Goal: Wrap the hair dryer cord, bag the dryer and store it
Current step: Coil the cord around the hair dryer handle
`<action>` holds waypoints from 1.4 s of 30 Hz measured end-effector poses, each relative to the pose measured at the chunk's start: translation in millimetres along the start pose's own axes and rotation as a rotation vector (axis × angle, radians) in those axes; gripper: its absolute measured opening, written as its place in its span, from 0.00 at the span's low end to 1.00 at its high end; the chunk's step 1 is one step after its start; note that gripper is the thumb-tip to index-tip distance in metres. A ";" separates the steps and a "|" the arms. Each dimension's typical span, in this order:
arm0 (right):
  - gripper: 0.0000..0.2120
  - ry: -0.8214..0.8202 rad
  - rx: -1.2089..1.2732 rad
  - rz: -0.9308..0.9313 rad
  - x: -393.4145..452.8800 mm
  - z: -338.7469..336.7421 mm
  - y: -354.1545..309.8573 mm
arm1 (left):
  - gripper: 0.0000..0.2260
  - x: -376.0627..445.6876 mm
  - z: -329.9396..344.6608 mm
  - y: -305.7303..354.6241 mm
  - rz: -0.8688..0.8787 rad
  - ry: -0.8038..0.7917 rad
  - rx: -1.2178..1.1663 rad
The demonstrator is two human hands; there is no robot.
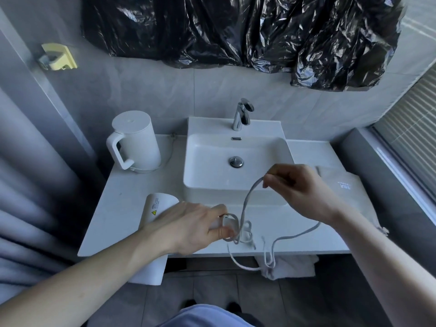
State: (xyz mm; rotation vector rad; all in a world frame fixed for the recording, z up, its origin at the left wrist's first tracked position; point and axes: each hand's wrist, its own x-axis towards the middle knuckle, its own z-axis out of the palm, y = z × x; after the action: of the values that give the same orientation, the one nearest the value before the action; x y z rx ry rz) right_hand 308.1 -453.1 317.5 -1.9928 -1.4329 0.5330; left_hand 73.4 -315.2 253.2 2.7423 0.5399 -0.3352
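Note:
A white hair dryer (157,207) lies on the white counter left of the sink, its barrel pointing away from me. My left hand (188,226) grips its handle, with a turn of cord around it. My right hand (299,187) pinches the grey-white cord (247,199) and lifts a loop above the sink's front edge. The rest of the cord trails over the counter's front edge and hangs below. A pale fabric bag (346,187) with a small printed logo lies flat on the counter at the right, partly behind my right hand.
A white kettle (134,142) stands at the back left of the counter (122,208). The white basin (236,159) with a chrome tap (241,113) sits in the middle. Black plastic sheeting (236,29) covers the wall above. A towel (290,267) lies on a shelf under the counter.

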 end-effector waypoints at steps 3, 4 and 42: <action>0.13 0.042 0.082 0.027 10.3 18.4 12.0 | 0.23 -7.3 -6.5 9.6 0.035 0.012 -0.035; 0.13 0.051 0.102 0.036 12.1 24.5 14.1 | 0.25 -10.0 -9.4 12.6 0.047 0.031 -0.041; 0.09 -0.219 -0.106 0.074 -48.9 9.7 -42.5 | 0.20 25.5 -12.5 -13.5 0.000 0.061 0.017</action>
State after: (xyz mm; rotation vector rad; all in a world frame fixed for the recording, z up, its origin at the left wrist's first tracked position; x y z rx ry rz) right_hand 256.3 -487.5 338.1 -2.1315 -1.5502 0.7414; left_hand 93.0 -290.6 253.8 2.7766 0.5549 -0.2580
